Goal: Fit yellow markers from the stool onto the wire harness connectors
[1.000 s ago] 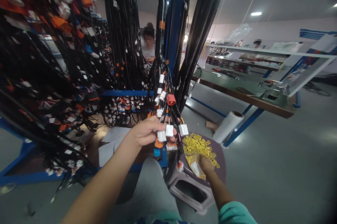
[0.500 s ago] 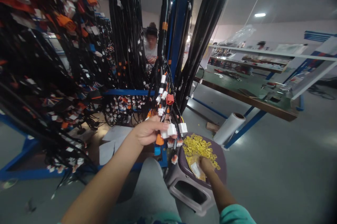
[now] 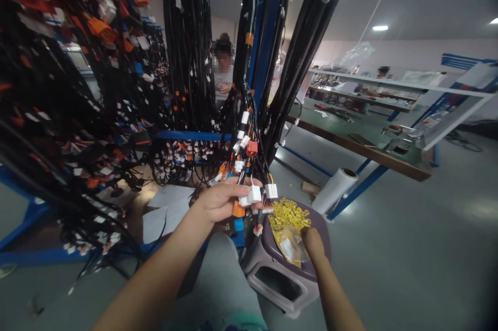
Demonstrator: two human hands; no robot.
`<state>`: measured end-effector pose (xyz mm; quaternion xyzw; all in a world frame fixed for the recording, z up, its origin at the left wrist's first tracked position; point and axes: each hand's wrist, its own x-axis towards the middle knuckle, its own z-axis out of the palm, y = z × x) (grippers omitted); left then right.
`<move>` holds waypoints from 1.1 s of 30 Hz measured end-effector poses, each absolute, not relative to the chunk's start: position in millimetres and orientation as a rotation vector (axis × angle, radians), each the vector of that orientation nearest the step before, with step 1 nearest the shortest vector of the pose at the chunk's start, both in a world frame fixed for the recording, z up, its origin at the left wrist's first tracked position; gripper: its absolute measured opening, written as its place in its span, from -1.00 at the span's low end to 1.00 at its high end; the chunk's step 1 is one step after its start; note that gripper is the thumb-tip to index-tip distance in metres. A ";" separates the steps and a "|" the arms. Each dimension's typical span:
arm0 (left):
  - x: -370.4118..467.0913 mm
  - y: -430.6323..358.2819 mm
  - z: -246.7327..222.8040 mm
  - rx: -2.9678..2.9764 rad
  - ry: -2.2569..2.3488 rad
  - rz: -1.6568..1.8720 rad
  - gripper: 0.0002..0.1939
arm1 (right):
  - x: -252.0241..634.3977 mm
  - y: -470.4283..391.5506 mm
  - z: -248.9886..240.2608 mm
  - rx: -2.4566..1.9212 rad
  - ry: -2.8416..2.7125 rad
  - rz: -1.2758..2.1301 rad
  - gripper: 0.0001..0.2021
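Observation:
My left hand [image 3: 223, 200] is closed around the lower end of a wiring harness, thumb on a white connector [image 3: 254, 194]. Around the fingers hang more connectors: a white one [image 3: 271, 191] to the right, an orange one [image 3: 238, 209] and a blue one [image 3: 238, 224] below. A red connector [image 3: 252, 148] sits higher on the same wires. My right hand [image 3: 312, 242] is low at the right edge of a pile of small yellow plastic pieces [image 3: 288, 214], beside a clear bag [image 3: 290, 248] with a white label. Its fingers look curled; their tips are hidden.
The pile and bag lie on a purple-grey stool [image 3: 280, 289]. Thick black harness bundles [image 3: 187, 51] hang from a blue frame at left and centre. A green-topped workbench [image 3: 342, 128] stands at right, a white roll [image 3: 335, 190] leaning below it. One person [image 3: 223, 71] is behind the harnesses.
My right hand has moved slightly right, from over the bag to the pile's right edge. My left hand keeps its hold on the harness; the view has shifted a little.

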<state>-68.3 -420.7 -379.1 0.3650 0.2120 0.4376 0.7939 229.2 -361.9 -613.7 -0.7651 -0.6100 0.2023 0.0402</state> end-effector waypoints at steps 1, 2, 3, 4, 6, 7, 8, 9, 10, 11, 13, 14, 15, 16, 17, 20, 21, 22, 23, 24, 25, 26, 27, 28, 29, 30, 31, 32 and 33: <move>-68.1 -420.8 -380.3 0.784 0.441 0.931 -0.66 | 229.4 -363.1 -606.5 -2.295 -1.788 0.646 -0.82; -67.8 -420.9 -381.4 0.782 0.426 0.922 -0.66 | 229.2 -364.3 -599.0 -2.232 -1.701 0.680 -0.81; -67.5 -421.0 -382.3 0.780 0.413 0.914 -0.66 | 228.3 -365.5 -590.9 -2.156 -1.617 0.717 -0.82; -67.1 -421.2 -382.9 0.777 0.402 0.908 -0.66 | 226.4 -367.2 -582.2 -2.074 -1.546 0.750 -0.81; -66.4 -421.5 -383.3 0.766 0.393 0.900 -0.66 | 219.1 -372.9 -561.4 -1.907 -1.443 0.801 -0.73; -66.0 -421.7 -383.1 0.762 0.392 0.902 -0.67 | 213.4 -377.3 -548.8 -1.807 -1.394 0.833 -0.68; -65.7 -422.0 -382.6 0.757 0.391 0.905 -0.68 | 206.4 -383.0 -534.4 -1.696 -1.343 0.875 -0.65; -65.4 -422.4 -382.0 0.752 0.387 0.909 -0.69 | 198.3 -389.9 -518.3 -1.574 -1.291 0.921 -0.63; -65.0 -422.9 -381.2 0.749 0.383 0.913 -0.71 | 189.2 -397.8 -500.9 -1.337 -1.159 1.035 -0.62; -64.6 -423.5 -380.4 0.745 0.379 0.916 -0.73 | 179.5 -406.3 -482.7 -1.125 -1.062 1.141 -0.63; -63.6 -425.0 -378.6 0.738 0.382 0.923 -0.76 | 159.4 -423.8 -447.1 -0.872 -0.970 1.274 -0.69; -63.0 -425.9 -377.7 0.736 0.389 0.928 -0.77 | 149.7 -431.9 -431.4 -0.785 -0.961 1.323 -0.72; -62.3 -427.0 -376.8 0.738 0.397 0.933 -0.77 | 140.6 -439.1 -418.1 -0.712 -0.963 1.375 -0.74; -61.6 -428.4 -375.7 0.740 0.403 0.936 -0.77 | 132.3 -445.2 -407.5 -0.643 -0.968 1.429 -0.76; -60.8 -429.8 -374.5 0.743 0.409 0.939 -0.76 | 125.0 -450.0 -399.7 -0.583 -0.974 1.489 -0.78; -59.1 -434.6 -370.0 0.746 0.447 0.948 -0.76 | 109.7 -457.7 -389.8 -0.458 -0.963 1.638 -0.79; -58.6 -436.1 -368.3 0.744 0.458 0.953 -0.76 | 106.5 -458.7 -389.4 -0.436 -0.950 1.667 -0.79; -58.2 -437.4 -366.7 0.740 0.463 0.961 -0.77 | 104.0 -459.1 -389.8 -0.425 -0.936 1.685 -0.79; -57.8 -438.5 -365.2 0.735 0.463 0.969 -0.77 | 102.0 -459.4 -390.4 -0.419 -0.924 1.697 -0.78; -57.4 -439.3 -363.9 0.730 0.459 0.979 -0.78 | 100.5 -459.5 -391.1 -0.419 -0.913 1.704 -0.78; -57.0 -439.9 -362.9 0.727 0.455 0.988 -0.78 | 99.2 -459.7 -391.7 -0.420 -0.904 1.709 -0.77; -56.5 -440.2 -362.3 0.724 0.456 0.995 -0.78 | 98.1 -459.9 -392.0 -0.423 -0.897 1.711 -0.76; -56.1 -440.2 -361.9 0.721 0.461 0.998 -0.78 | 97.1 -460.3 -392.2 -0.429 -0.892 1.708 -0.76; -55.6 -440.1 -361.9 0.716 0.469 0.994 -0.77 | 96.2 -460.8 -392.2 -0.434 -0.888 1.699 -0.76; -55.1 -439.8 -362.1 0.713 0.474 0.987 -0.76 | 95.5 -461.4 -392.1 -0.442 -0.888 1.682 -0.76; -54.6 -439.3 -362.5 0.711 0.477 0.978 -0.76 | 94.8 -462.2 -392.0 -0.453 -0.892 1.659 -0.76; -54.1 -438.7 -363.0 0.714 0.476 0.970 -0.76 | 94.3 -463.0 -392.0 -0.467 -0.898 1.631 -0.77; -53.6 -438.1 -363.6 0.721 0.473 0.963 -0.76 | 94.1 -463.9 -392.1 -0.482 -0.904 1.596 -0.78; -53.2 -437.5 -364.1 0.732 0.469 0.960 -0.76 | 94.1 -464.8 -392.2 -0.496 -0.910 1.556 -0.79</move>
